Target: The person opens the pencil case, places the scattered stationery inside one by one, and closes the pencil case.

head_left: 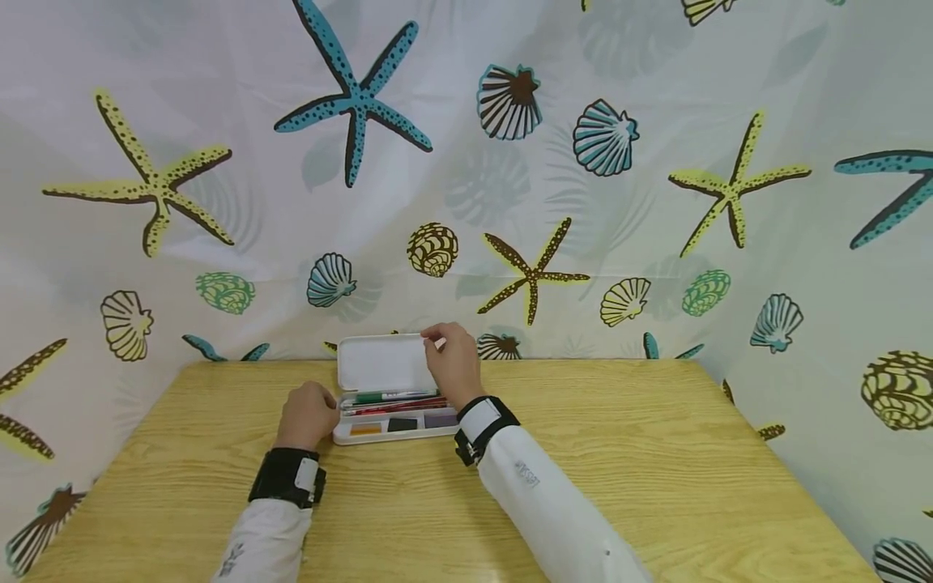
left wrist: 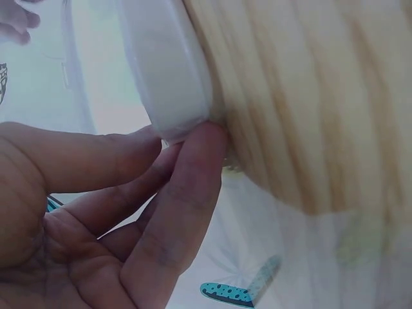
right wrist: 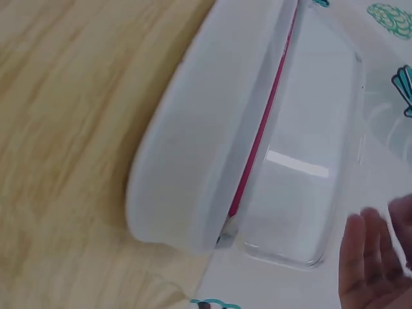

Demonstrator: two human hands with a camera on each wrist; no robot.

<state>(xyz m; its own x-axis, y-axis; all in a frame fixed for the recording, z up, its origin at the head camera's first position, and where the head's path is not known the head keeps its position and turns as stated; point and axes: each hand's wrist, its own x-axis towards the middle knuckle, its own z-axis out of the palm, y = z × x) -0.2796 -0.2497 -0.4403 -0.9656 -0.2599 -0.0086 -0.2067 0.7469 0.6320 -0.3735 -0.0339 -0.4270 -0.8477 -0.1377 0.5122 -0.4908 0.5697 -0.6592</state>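
A white hinged pencil case (head_left: 397, 438) lies on the table with its lid (head_left: 382, 362) raised at the back. Inside are a green-and-white pen (head_left: 372, 397), red sticks like pencils or brushes (head_left: 397, 407), and orange (head_left: 366, 430), black (head_left: 402, 424) and purplish (head_left: 440, 421) blocks in front compartments. My left hand (head_left: 306, 414) pinches the case's left end between thumb and fingertips, closely seen in the left wrist view. By the lid's upper right corner is my right hand (head_left: 455, 364); in the right wrist view its fingers (right wrist: 370, 257) are loosely extended, apart from the lid.
The wood-grain table (head_left: 619, 453) extends to both sides and in front of the case. A pale curtain (head_left: 466, 178) printed with starfish and shells hangs behind the table and along its sides. Both wrists carry black straps (head_left: 280, 476).
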